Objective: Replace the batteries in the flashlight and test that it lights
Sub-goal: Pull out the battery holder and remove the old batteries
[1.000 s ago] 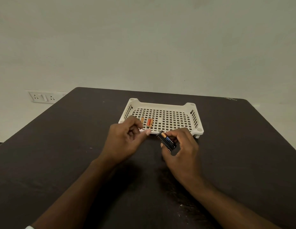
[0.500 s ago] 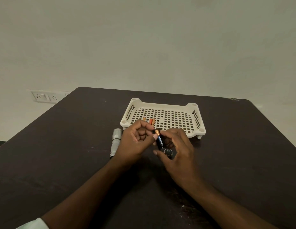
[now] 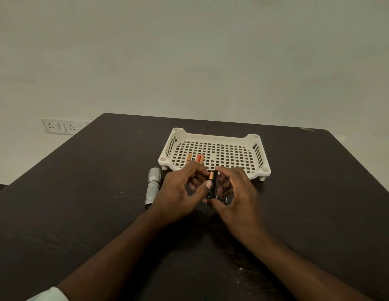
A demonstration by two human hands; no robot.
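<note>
1. Dark worktop (image 3: pixel 80 213) carries everything, with a pale wall behind it and a white socket plate (image 3: pixel 58 126) on that wall at the left.
2. Both hands meet near the middle, just in front of a white perforated tray (image 3: pixel 257 157).
3. Left hand (image 3: pixel 178 196) has its fingers curled, thumb tip pressed on the side of a black battery holder (image 3: pixel 212 186); a copper-topped cell shows at the holder's upper end.
4. Right hand (image 3: pixel 237 198) curls round the same holder from the other side, forefinger arched over its top and thumb under its lower end (so both hands grip it together, neither one spread wide).
5. The holder stands roughly upright, lifted off the worktop between the two hands.
6. A small round dark cap (image 3: pixel 222 199) shows just beside the holder's lower end, by the right thumb; whether it lies on the worktop or is held I cannot tell.
7. Silver flashlight (image 3: pixel 152 187) lies on its side on the worktop, just left of the left hand and near the tray's front left corner, touched by neither hand.
8. Three loose batteries (image 3: pixel 197 158) lie inside the tray at its front left, side by side, orange and copper in colour.
9. A white sleeve (image 3: pixel 47 295) edge shows on the left arm at the bottom.
</note>
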